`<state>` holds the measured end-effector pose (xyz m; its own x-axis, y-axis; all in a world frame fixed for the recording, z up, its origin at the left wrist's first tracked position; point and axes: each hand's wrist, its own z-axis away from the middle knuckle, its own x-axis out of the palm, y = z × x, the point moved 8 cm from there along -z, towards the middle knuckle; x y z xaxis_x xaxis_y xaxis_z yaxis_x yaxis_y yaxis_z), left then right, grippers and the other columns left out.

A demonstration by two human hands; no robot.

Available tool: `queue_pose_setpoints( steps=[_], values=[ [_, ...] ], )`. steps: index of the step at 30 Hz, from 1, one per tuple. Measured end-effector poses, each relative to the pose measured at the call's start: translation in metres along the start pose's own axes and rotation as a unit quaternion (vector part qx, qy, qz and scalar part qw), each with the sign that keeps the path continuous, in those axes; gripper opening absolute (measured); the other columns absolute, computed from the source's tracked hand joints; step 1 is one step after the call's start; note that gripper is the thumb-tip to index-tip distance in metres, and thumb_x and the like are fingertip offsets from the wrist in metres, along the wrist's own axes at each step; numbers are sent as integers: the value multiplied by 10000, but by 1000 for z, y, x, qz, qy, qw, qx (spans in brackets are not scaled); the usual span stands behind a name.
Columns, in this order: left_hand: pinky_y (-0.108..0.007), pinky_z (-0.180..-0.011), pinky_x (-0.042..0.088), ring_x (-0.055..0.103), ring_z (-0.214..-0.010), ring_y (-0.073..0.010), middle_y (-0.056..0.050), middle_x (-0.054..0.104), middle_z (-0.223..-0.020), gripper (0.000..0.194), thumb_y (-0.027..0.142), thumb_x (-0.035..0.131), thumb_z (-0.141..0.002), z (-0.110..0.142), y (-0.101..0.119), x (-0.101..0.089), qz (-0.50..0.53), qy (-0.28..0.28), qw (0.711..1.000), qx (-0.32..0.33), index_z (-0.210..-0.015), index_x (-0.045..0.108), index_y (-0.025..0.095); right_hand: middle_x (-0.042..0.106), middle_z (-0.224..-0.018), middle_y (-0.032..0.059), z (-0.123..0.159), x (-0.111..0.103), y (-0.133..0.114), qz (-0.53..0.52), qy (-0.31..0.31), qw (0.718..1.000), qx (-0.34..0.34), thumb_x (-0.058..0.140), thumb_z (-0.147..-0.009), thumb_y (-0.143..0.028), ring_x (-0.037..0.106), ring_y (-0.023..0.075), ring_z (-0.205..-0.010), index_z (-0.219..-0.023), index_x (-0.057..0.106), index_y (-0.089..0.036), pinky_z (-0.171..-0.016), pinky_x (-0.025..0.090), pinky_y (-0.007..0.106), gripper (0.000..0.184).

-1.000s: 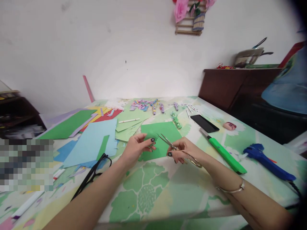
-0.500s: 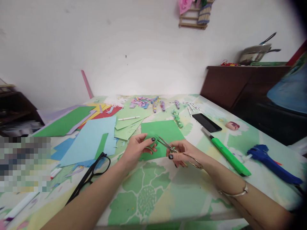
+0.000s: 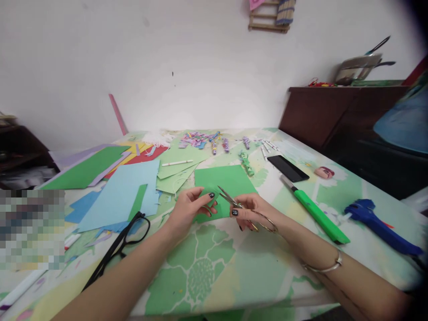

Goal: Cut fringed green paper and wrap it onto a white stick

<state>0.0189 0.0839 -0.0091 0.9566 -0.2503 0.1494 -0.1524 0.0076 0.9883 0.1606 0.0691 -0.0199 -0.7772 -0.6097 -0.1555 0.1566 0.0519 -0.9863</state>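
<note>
My left hand (image 3: pixel 192 207) pinches a small piece of green paper (image 3: pixel 211 191) between thumb and fingers. Its edge looks fringed, though the outline blends with the green sheet behind. My right hand (image 3: pixel 249 211) is closed around gold-handled scissors (image 3: pixel 229 196), whose blades point up and left at the paper piece. The blades are slightly apart. Below and behind both hands lies a square green sheet (image 3: pixel 227 176) on the flowered tablecloth (image 3: pixel 200 272).
To the left are light blue paper (image 3: pixel 137 171), a green strip (image 3: pixel 137 203) and black glasses (image 3: pixel 123 245). On the right lie a phone (image 3: pixel 288 168), a green utility knife (image 3: pixel 319 214) and a blue glue gun (image 3: pixel 381 227). Paper scraps (image 3: pixel 197 139) are heaped at the back.
Both hands stay in nearly the same place while the scissor blades shift slightly at the green piece. The whole view has tilted down a little.
</note>
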Motion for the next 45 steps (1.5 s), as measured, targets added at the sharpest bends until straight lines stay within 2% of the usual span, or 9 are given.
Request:
queue_pose_setpoints(
  steps=[9,13,15,21,26,30,37,45],
  values=[
    [-211,-485,462,610,-537,-126,-31,646,-632,156,279,691,-738,2,-4,4,1,-15,1000,-1,-736,658,127,602,-547,9,0,0,2,7,9,1000,-11,687,-693,-521,423,62,-393,-794,590,-123,-381,332,178,422],
    [-213,-471,464,611,-525,-135,-34,646,-591,165,292,690,-740,4,-3,8,-3,-25,1000,-1,-727,662,130,618,-643,20,0,6,0,-12,4,1000,-23,721,-634,-559,543,111,-576,-792,558,-146,-517,401,198,471],
    [-214,-463,462,611,-514,-137,-30,642,-570,169,297,696,-731,5,-2,8,-3,-25,1000,1,-704,658,134,611,-667,23,2,11,-4,-14,0,999,-28,722,-617,-583,555,126,-625,-774,545,-149,-557,415,212,495],
    [-222,-465,467,621,-507,-142,-29,645,-565,154,276,676,-747,6,2,9,-19,-33,999,15,-692,656,133,570,-568,12,8,20,-12,0,7,1000,-15,640,-662,-652,435,77,-442,-771,544,-145,-406,334,186,527],
    [-224,-446,450,612,-484,-139,-15,628,-541,129,246,665,-748,8,3,10,-18,-24,999,27,-676,649,140,532,-515,-5,10,21,-15,13,35,999,-18,660,-676,-601,402,59,-405,-719,551,-141,-382,300,174,474],
    [-222,-438,439,603,-476,-135,-6,617,-530,106,219,654,-747,10,5,10,-21,-19,999,39,-671,645,145,505,-496,-27,10,21,-15,8,54,998,-13,690,-680,-528,393,52,-397,-687,542,-152,-383,315,166,404],
    [-203,-427,423,585,-459,-117,12,601,-509,115,192,636,-754,12,6,10,-27,-14,999,40,-648,625,146,487,-505,-36,10,25,-19,-8,58,998,-9,695,-663,-533,388,50,-407,-672,538,-152,-383,345,164,413],
    [-202,-462,441,590,-487,-108,20,603,-532,114,158,613,-778,14,5,12,-17,-25,999,27,-667,625,138,461,-542,-40,10,26,-16,-25,51,998,-7,714,-680,-466,434,57,-457,-681,526,-135,-426,386,160,381]
  ],
)
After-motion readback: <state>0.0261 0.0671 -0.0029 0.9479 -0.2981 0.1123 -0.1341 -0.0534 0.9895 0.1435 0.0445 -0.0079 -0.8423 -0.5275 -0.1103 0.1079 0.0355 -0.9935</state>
